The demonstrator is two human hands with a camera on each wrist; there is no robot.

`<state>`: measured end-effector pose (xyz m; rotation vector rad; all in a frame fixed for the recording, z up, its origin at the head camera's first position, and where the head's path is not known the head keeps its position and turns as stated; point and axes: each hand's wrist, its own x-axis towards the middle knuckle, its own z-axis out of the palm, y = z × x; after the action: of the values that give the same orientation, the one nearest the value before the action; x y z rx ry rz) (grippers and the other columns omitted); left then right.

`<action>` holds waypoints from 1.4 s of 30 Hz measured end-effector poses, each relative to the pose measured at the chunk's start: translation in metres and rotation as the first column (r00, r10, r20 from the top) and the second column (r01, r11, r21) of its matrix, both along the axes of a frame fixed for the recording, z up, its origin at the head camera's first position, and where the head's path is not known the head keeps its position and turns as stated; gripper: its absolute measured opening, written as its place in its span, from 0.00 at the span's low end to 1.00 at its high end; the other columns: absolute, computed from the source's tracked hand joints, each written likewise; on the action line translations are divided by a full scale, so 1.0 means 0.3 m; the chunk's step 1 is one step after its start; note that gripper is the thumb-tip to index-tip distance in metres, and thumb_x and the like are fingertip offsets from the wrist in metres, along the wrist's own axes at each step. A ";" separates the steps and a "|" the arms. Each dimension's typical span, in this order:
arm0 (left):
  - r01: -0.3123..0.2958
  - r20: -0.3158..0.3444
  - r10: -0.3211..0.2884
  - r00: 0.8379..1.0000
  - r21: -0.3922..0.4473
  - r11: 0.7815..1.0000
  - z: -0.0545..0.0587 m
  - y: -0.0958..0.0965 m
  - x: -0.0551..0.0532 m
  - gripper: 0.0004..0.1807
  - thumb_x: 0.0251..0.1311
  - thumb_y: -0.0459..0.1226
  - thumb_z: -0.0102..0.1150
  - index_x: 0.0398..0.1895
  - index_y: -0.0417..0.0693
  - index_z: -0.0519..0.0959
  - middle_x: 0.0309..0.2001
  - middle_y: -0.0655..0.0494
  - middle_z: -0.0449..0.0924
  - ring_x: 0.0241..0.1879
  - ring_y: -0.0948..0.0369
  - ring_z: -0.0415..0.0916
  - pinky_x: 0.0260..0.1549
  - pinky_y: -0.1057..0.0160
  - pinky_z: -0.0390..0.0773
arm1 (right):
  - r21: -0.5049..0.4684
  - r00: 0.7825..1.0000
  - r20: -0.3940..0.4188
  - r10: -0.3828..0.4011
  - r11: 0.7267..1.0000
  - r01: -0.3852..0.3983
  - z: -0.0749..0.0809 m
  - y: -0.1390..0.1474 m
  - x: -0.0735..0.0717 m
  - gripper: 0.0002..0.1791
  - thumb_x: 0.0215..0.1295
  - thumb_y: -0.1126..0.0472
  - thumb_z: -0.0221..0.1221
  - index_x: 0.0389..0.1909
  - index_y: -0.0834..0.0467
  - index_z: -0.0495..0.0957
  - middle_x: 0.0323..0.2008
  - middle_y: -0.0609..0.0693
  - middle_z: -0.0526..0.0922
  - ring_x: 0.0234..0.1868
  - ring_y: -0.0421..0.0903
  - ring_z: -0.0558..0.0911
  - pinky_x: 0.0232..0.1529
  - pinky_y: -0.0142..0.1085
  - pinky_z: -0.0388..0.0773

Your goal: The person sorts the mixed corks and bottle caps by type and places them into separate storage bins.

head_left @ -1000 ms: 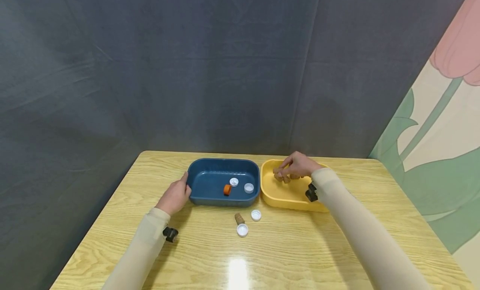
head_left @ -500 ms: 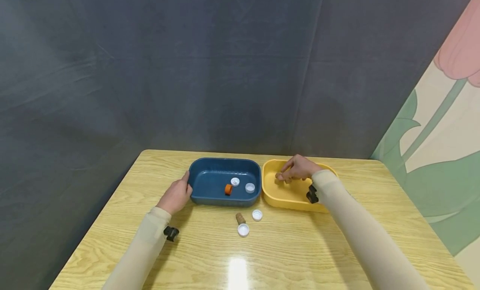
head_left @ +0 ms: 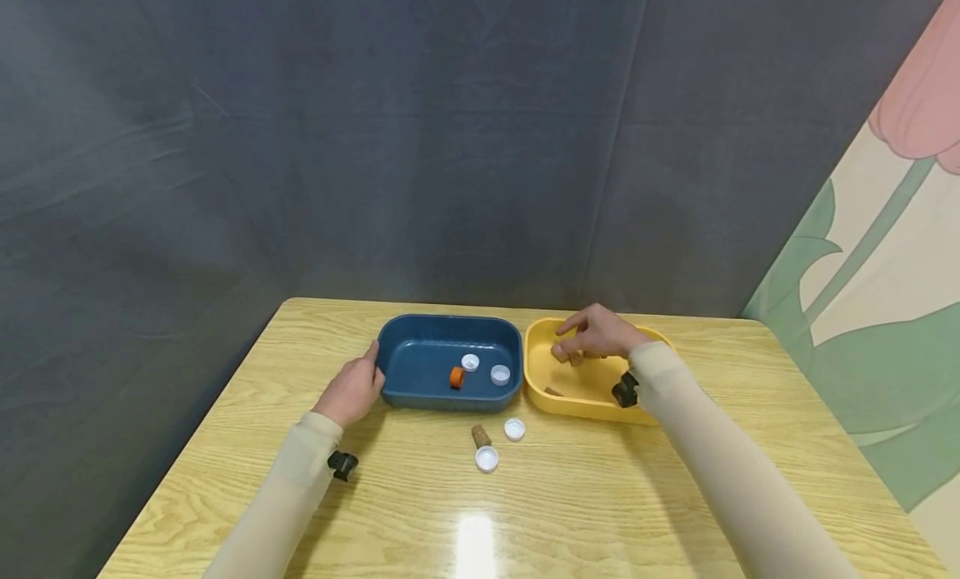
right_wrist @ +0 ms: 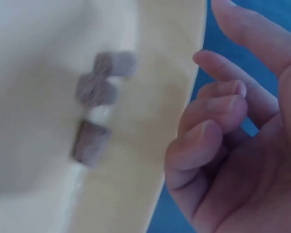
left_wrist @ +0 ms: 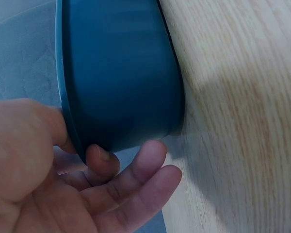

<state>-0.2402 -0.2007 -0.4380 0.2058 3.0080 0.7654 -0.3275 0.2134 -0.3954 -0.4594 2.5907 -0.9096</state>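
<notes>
My left hand [head_left: 348,391] grips the left end of a dark blue tray [head_left: 405,364]; in the left wrist view it pinches the tray's rim, with some fingers bent outside the wall. Inside that tray lie two white bottle caps [head_left: 500,375] and an orange cap [head_left: 457,378]. Over the yellow tray [head_left: 585,406] hangs my right hand [head_left: 600,333], thumb and index finger spread. Nothing shows between its fingers in the right wrist view, where corks [right_wrist: 91,144] lie along the tray's inner edge. Another cork [head_left: 553,391] is near the tray's front wall.
On the wooden table [head_left: 375,512], in front of the trays, a cork [head_left: 481,436] lies against a white cap [head_left: 487,459]. A second white cap [head_left: 514,430] sits just behind them. The two trays stand side by side, with a dark curtain [head_left: 450,146] beyond the table.
The right hand's thumb and index finger have spread apart, and the hand has risen slightly. A cork now shows near the yellow tray's front wall. The left hand keeps its grip on the blue tray.
</notes>
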 end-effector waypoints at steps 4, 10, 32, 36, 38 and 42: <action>-0.005 -0.010 0.005 1.000 -0.015 1.000 0.004 0.002 -0.001 0.33 0.69 0.30 0.42 0.75 0.24 0.50 0.19 0.51 0.66 0.18 0.60 0.60 0.20 0.62 0.64 | -0.059 0.998 -0.043 0.046 0.997 -0.049 0.033 -0.024 0.040 0.28 0.59 0.52 0.71 0.57 0.64 0.81 0.26 0.54 0.81 0.28 0.52 0.76 0.28 0.34 0.69; 0.003 -0.013 -0.003 1.000 -0.015 1.000 0.005 0.003 0.002 0.33 0.69 0.30 0.41 0.75 0.24 0.50 0.19 0.51 0.67 0.18 0.60 0.59 0.21 0.62 0.64 | -0.115 0.986 -0.111 0.125 0.984 -0.138 0.066 -0.072 0.129 0.24 0.58 0.51 0.71 0.53 0.59 0.84 0.18 0.47 0.68 0.22 0.45 0.69 0.26 0.34 0.65; 0.027 -0.027 -0.028 0.999 -0.009 1.000 0.003 0.000 0.005 0.33 0.69 0.29 0.41 0.74 0.22 0.49 0.18 0.52 0.65 0.17 0.60 0.59 0.21 0.62 0.65 | -0.257 0.907 -0.040 0.420 0.873 -0.416 -0.013 -0.274 0.373 0.21 0.56 0.58 0.73 0.53 0.51 0.85 0.19 0.42 0.65 0.21 0.36 0.64 0.26 0.28 0.63; 0.028 -0.013 -0.028 1.000 -0.010 1.000 0.007 0.000 0.004 0.33 0.69 0.29 0.41 0.75 0.23 0.48 0.17 0.54 0.63 0.17 0.61 0.58 0.21 0.62 0.64 | -0.251 0.888 -0.036 0.459 0.856 -0.452 -0.052 -0.301 0.390 0.22 0.56 0.57 0.73 0.53 0.53 0.85 0.19 0.42 0.64 0.21 0.35 0.64 0.26 0.27 0.61; 0.029 -0.009 -0.029 1.000 -0.013 0.999 0.006 0.001 0.005 0.33 0.69 0.29 0.41 0.75 0.22 0.49 0.17 0.55 0.62 0.17 0.61 0.58 0.21 0.62 0.64 | -0.250 0.885 -0.027 0.465 0.854 -0.456 -0.074 -0.312 0.397 0.23 0.55 0.58 0.73 0.54 0.55 0.85 0.19 0.43 0.64 0.21 0.34 0.64 0.26 0.27 0.61; 0.028 0.005 -0.028 1.000 -0.009 1.000 0.002 0.002 0.004 0.33 0.69 0.29 0.41 0.74 0.22 0.49 0.16 0.55 0.62 0.17 0.61 0.57 0.21 0.62 0.64 | -0.250 0.880 -0.022 0.475 0.849 -0.465 -0.120 -0.326 0.403 0.25 0.55 0.61 0.73 0.55 0.59 0.83 0.18 0.44 0.63 0.21 0.33 0.62 0.27 0.26 0.60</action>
<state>-0.2389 -0.2002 -0.4373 0.2447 2.9971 0.7488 -0.2066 0.1155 -0.4315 -1.0779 2.1723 -1.0450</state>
